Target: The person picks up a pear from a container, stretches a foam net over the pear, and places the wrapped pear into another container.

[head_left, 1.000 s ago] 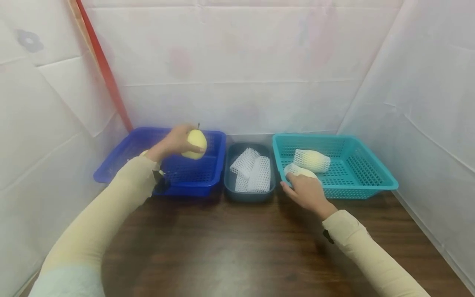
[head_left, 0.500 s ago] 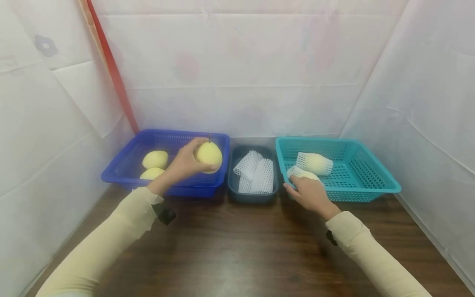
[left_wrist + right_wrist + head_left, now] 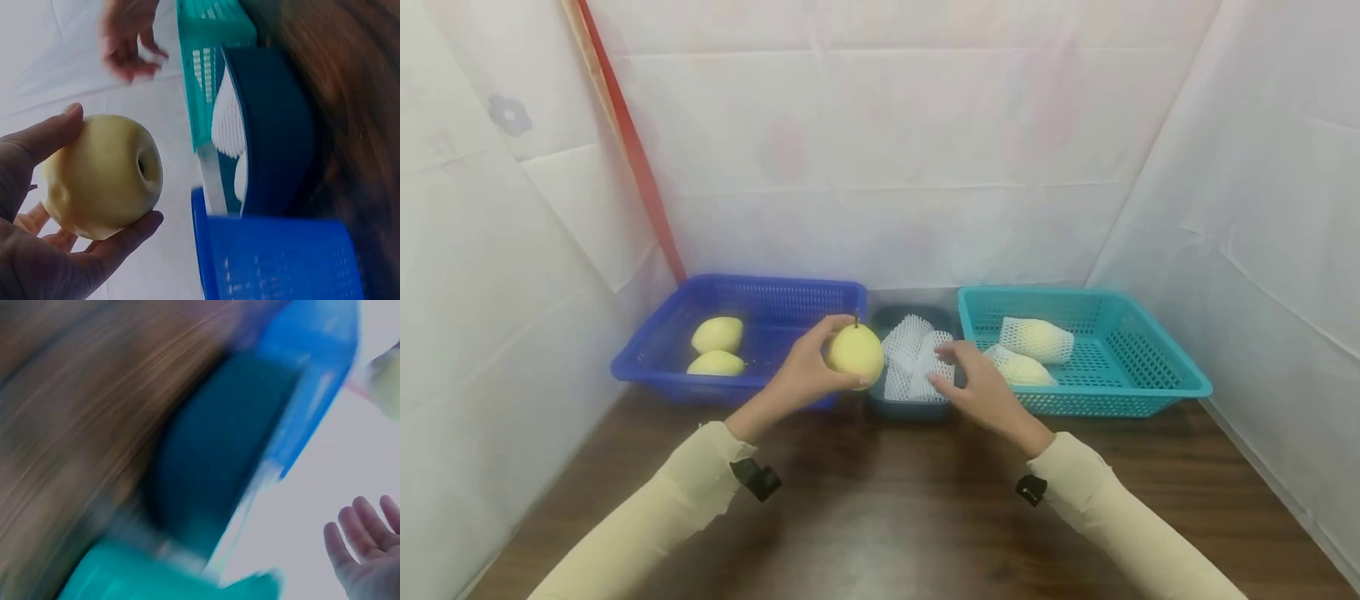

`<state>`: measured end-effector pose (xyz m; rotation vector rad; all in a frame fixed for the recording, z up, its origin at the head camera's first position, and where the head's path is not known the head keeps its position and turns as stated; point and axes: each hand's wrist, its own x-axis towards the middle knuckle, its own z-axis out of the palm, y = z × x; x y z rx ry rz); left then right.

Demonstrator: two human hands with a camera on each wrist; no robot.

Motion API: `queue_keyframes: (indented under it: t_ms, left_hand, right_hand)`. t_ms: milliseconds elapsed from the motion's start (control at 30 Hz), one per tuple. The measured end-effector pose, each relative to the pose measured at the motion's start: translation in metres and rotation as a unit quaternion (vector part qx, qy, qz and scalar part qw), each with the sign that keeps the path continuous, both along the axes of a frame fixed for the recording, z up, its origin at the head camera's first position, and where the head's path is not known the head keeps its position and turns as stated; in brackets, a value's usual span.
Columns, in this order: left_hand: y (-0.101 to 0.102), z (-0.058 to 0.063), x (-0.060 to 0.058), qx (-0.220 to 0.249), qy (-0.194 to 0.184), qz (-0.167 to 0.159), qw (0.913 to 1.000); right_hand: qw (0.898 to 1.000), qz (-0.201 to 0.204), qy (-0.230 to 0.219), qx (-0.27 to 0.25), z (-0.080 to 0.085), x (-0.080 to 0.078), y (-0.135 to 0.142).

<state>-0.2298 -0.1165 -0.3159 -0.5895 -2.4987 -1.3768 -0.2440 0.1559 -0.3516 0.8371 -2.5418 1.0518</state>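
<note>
A yellow pear (image 3: 855,353) with a thin stem is held in my left hand (image 3: 808,364), its thumb and fingers curled round the fruit. In the left wrist view the pear (image 3: 106,178) shows its hollow blossom end. My right hand (image 3: 982,389) is over the right side of the dark bin (image 3: 910,409), fingers loosely bent and holding nothing. White foam net sleeves (image 3: 917,362) lie in that bin, right by the right fingertips. The right wrist view is blurred and shows the right hand (image 3: 369,547) with fingers spread.
At the left a blue basket (image 3: 775,287) contains two bare pears (image 3: 718,335). On the right, a teal basket (image 3: 1120,389) has two pears in foam nets (image 3: 1037,340). All stand on a dark wooden table (image 3: 880,517) before white sheeting (image 3: 880,167).
My left hand has carried the pear rightward from over the blue basket toward the dark bin. The right hand has let go of the netted pear in the teal basket and moved left.
</note>
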Motion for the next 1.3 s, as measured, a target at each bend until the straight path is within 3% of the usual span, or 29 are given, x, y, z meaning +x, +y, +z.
queue_keyframes:
  t_ms: [167, 267, 433, 667, 833, 1133, 1300]
  left_hand:
    - [0.016, -0.010, 0.007, 0.002, 0.025, -0.025, 0.9994]
    - [0.026, -0.012, 0.011, 0.005, 0.035, -0.044, 0.9984]
    - [0.037, -0.011, 0.014, 0.021, 0.033, -0.068, 0.9969]
    - [0.038, -0.009, 0.019, 0.010, -0.033, -0.101, 0.9943]
    - [0.041, -0.024, 0.027, -0.004, -0.061, -0.105, 0.9926]
    - [0.049, -0.058, 0.035, -0.011, -0.050, -0.116, 0.9919]
    - [0.050, -0.073, 0.038, -0.013, -0.069, -0.128, 0.9893]
  right_hand:
    - [0.991, 0.067, -0.102, -0.058, 0.013, 0.012, -0.032]
    - [0.983, 0.081, -0.140, -0.090, 0.017, 0.016, -0.044]
    - [0.979, 0.060, -0.141, -0.131, 0.019, 0.018, -0.048]
    - [0.973, 0.082, -0.153, -0.154, 0.021, 0.020, -0.030]
    - [0.971, 0.097, -0.177, -0.128, 0.005, 0.022, -0.015]
    - [0.972, 0.130, -0.183, -0.066, -0.025, 0.027, -0.003]
    - [0.970, 0.158, -0.179, -0.051, -0.041, 0.029, -0.002]
